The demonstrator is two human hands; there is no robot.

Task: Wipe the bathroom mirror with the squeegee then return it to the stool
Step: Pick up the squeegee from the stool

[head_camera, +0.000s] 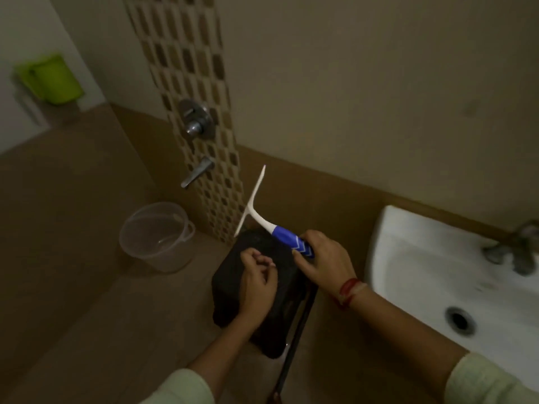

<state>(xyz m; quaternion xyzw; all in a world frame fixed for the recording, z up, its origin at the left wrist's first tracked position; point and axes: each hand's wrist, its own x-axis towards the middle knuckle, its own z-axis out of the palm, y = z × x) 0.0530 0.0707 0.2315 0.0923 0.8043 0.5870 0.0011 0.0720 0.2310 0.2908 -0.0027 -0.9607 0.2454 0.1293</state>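
A squeegee with a white T-shaped blade and a blue-and-white handle is above the far edge of a dark stool on the floor. My right hand grips the handle's end; the blade points up and away toward the wall. My left hand hovers over the stool top with loosely curled fingers and holds nothing. No mirror is in view.
A white washbasin with a metal tap juts out at the right. A clear plastic bucket stands left of the stool under wall taps. A green container sits far left. A dark rod leans by the stool.
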